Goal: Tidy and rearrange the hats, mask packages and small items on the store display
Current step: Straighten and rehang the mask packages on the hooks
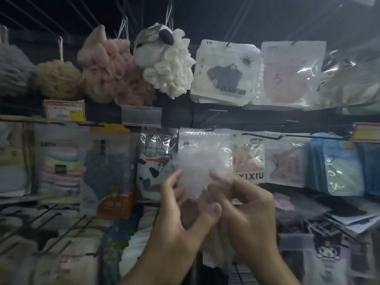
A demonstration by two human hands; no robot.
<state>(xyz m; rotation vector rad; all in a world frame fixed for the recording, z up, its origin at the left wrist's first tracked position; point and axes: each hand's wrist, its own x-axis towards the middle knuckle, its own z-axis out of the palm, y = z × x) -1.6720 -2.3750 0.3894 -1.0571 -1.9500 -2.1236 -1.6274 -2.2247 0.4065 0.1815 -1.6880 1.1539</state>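
Far left on the top row, bath poufs [57, 79] hang by their cords, and one white pouf with an animal face [164, 64] sits neatly beside them. Below these, a towel package [59, 165] and a grey package [109, 161] hang straight, while the bare hooks [41, 221] lower down carry nothing.

In the middle, the left hand [181, 219] is raised with its fingers spread in a wide curve and the thumb held apart, bracketing the lower left edge of a clear package [201, 159]. That package sits on the middle row, its top up at the hook line. The blur hides whether it is actually threaded on. The right hand [246, 214] meets its lower right corner, fingers curled in and seemingly pinching the plastic.

To the right, the pink mask package [248, 159] and blue packages [339, 165] hang in order. The white mask package [224, 73] above looks settled too.

Near right, a slumped pile of packages [349, 219] lies fanned and askew. I'd judge the task to be midway: the upper rows look sorted, while the clear package needs seating and the low pile and bare hooks remain to be done.
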